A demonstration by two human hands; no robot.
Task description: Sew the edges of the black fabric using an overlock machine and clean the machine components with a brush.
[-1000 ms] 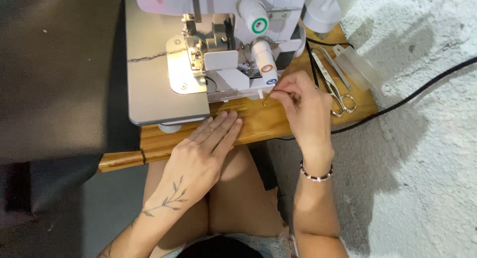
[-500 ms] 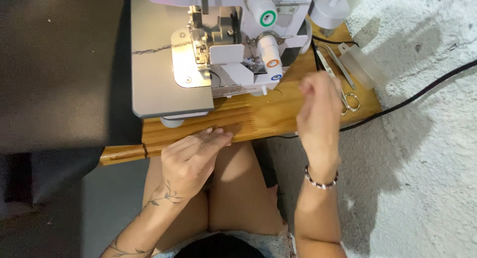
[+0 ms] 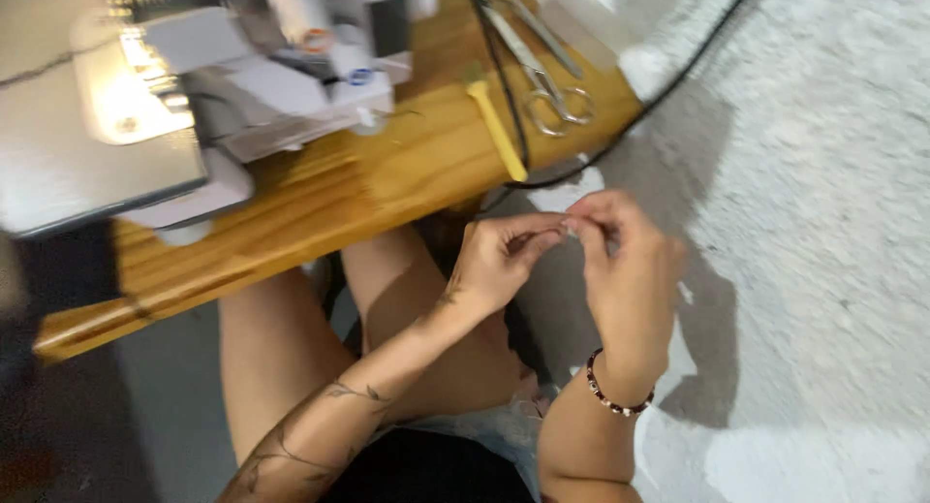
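Your left hand: your left hand [image 3: 499, 261] is raised over your lap, fingers curled together, thumb and forefinger pinched toward the other hand.
Your right hand: your right hand [image 3: 625, 270] meets it fingertip to fingertip, fingers closed in a pinch; a beaded bracelet [image 3: 615, 398] rings the wrist.
What you hold: something tiny and pale [image 3: 572, 230] shows between the two sets of fingertips, too small and blurred to tell what it is; it sits in the air off the table's near edge, over the grey floor [image 3: 823, 270].
Your lap: bare knees below the hands, a tattooed left forearm [image 3: 339, 416] crossing them.
Table: a wooden table [image 3: 387, 183] runs slantwise just beyond your hands.
On the table, near: a yellow-handled tool [image 3: 496, 127] lies close to the edge, beside a black cable [image 3: 668, 86] that trails onto the floor.
On the table, right: metal scissors [image 3: 542, 81] lie past the yellow tool.
On the table, far left: a white and grey sewing machine [image 3: 194, 86], blurred, with a bright lit plate.
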